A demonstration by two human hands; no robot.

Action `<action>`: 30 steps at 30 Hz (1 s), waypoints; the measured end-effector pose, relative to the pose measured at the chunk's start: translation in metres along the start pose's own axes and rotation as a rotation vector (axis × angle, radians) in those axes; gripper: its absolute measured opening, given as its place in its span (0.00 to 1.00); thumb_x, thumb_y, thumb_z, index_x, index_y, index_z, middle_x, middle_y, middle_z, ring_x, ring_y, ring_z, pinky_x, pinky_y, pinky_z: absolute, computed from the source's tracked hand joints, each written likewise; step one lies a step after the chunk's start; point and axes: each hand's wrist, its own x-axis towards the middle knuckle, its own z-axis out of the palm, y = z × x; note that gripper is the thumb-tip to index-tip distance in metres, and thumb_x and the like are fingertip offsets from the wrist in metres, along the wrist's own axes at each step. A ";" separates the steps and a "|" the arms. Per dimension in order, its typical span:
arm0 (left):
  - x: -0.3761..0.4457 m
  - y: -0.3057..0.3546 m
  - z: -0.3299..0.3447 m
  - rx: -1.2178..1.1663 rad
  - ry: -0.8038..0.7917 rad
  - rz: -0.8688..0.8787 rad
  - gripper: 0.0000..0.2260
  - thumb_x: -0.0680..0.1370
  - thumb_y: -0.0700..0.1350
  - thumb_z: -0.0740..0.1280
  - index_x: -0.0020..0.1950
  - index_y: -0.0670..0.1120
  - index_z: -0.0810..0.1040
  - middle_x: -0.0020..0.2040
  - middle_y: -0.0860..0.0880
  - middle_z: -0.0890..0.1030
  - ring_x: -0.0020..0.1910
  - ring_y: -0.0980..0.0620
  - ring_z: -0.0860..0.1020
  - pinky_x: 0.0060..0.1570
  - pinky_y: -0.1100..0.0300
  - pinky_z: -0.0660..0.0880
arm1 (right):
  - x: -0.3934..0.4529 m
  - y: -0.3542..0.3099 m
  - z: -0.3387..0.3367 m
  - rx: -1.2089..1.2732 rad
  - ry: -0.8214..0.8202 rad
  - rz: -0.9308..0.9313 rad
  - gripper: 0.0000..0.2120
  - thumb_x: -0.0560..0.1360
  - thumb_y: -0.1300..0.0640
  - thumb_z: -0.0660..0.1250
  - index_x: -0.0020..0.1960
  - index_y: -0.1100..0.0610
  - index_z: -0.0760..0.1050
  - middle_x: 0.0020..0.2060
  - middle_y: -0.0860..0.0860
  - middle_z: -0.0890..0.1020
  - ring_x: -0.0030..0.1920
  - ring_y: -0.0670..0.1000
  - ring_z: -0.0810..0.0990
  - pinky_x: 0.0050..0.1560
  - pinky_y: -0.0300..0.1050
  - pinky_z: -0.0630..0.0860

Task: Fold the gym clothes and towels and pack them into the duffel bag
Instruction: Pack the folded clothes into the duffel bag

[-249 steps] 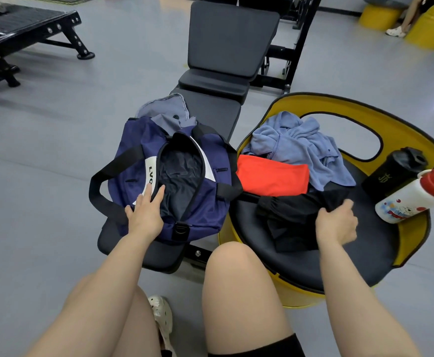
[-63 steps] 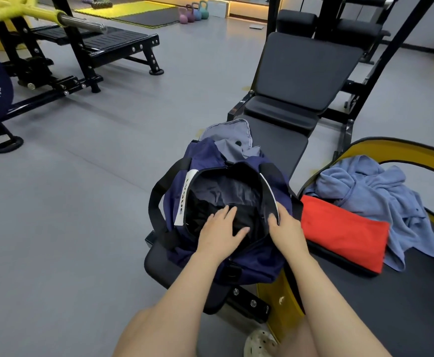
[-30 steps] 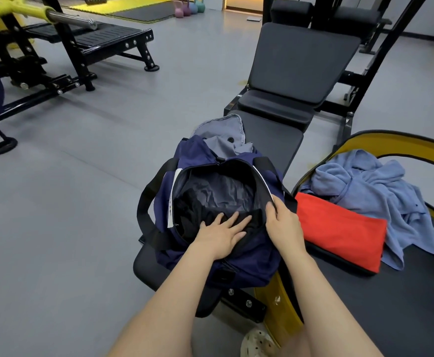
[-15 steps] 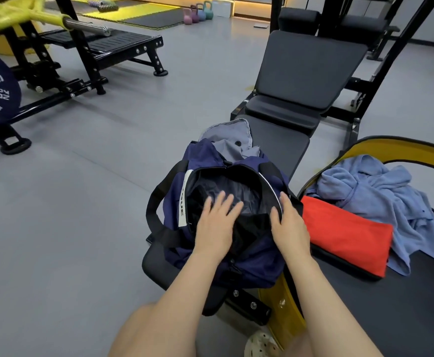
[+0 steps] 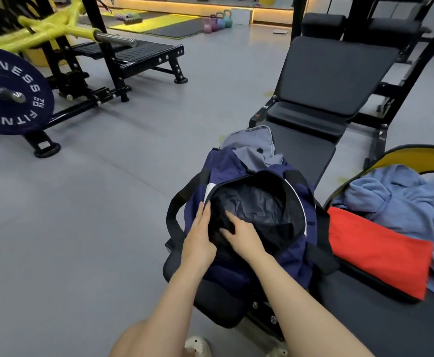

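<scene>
Left hand (image 5: pixel 197 243) lies flat on the navy duffel bag (image 5: pixel 239 222) at its open rim; right hand (image 5: pixel 241 237) reaches inside, fingers straight on dark fabric. The bag sits at the desk's (image 5: pixel 303 148) near end. Folded red towel (image 5: pixel 375 256) lies just right; grey gym floor (image 5: pixel 81 215) around.

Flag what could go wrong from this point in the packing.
1. The duffel bag sits at the near end of the narrow bench; both hands pressing inside, left hand and right hand, might tip it off.
2. The black garment may bunch up and lose its fold.
3. The blue towel is still crumpled; unfolded, it may not fit.
</scene>
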 end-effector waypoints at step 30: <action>0.008 -0.022 0.003 0.234 -0.061 -0.064 0.43 0.77 0.32 0.61 0.75 0.61 0.35 0.76 0.54 0.61 0.40 0.52 0.74 0.38 0.59 0.71 | -0.034 0.009 -0.001 -0.506 -0.094 -0.201 0.29 0.78 0.37 0.40 0.78 0.43 0.47 0.77 0.42 0.46 0.77 0.50 0.40 0.74 0.52 0.37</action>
